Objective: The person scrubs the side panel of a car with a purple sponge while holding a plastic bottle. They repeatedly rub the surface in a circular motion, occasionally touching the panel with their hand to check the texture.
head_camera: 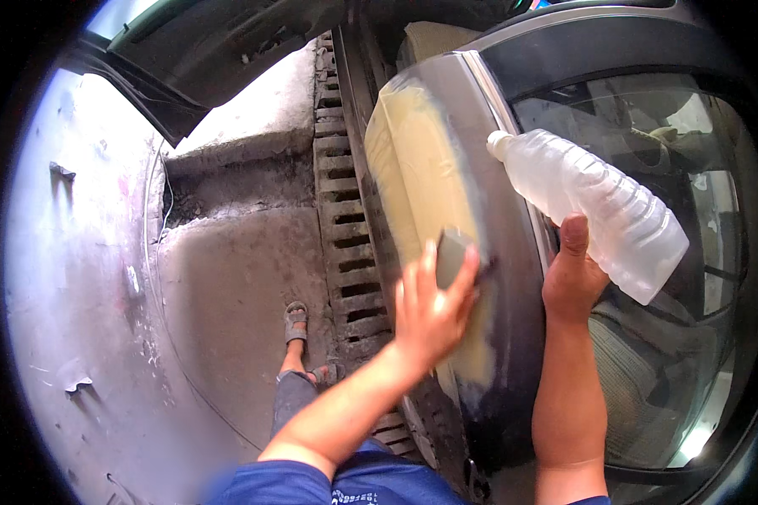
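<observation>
My left hand [433, 309] presses a grey sanding pad [453, 255] against a car door panel [511, 284]; hand and pad are slightly blurred. Beneath and around the pad runs a long patch of yellowish body filler [420, 145] with feathered edges. In my right hand [571, 281] is a clear, ribbed plastic bottle [597, 196] with a white cap. The bottle tilts across the lower edge of the door window [657, 353], its capped end towards the filler. My right thumb shows on the bottle's near side, while the fingers are mostly hidden behind it.
Another car door [227, 50] stands open at the upper left. A slotted drain cover [347, 221] runs along the floor beside the car. A thin cable [164, 315] crosses the concrete floor [246, 271] near a pale wall [82, 252]. My sandalled foot [295, 323] is beside the drain.
</observation>
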### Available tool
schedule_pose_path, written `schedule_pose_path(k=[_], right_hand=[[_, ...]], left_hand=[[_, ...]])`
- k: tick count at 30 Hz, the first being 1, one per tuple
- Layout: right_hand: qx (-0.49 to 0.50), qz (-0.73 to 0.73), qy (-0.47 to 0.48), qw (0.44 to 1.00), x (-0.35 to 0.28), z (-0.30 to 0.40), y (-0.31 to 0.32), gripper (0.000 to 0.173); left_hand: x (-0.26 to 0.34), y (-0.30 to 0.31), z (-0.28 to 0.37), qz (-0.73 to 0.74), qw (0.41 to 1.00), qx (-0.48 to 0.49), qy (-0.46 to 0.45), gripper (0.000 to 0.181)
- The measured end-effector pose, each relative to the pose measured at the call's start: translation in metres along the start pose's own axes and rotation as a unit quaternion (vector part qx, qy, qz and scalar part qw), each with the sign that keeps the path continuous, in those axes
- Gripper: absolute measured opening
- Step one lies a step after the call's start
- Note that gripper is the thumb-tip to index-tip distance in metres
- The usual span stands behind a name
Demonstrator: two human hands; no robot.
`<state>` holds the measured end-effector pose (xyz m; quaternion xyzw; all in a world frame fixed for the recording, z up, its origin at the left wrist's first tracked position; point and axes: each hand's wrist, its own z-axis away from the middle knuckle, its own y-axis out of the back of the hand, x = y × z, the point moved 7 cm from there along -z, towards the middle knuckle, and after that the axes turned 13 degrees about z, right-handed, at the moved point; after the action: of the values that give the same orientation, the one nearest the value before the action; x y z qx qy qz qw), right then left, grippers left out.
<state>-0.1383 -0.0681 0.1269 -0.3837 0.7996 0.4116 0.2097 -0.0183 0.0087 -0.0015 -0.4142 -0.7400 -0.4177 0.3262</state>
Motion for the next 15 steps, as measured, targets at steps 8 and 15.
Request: schedule_pose_path(k=[8,15], right_hand=[[-0.005,-0.05,0.017,0.999,-0.004,-0.003,-0.014,0.065],[0.012,0.022,-0.001,1.0,0.006,0.001,-0.001,0.066]], left_hand=[[-0.126,0.02,-0.165,-0.041,0.988,0.061,0.135,0.048],[-0.011,-0.002,0.009,0.012,0.999,0.045,0.022,0.055]])
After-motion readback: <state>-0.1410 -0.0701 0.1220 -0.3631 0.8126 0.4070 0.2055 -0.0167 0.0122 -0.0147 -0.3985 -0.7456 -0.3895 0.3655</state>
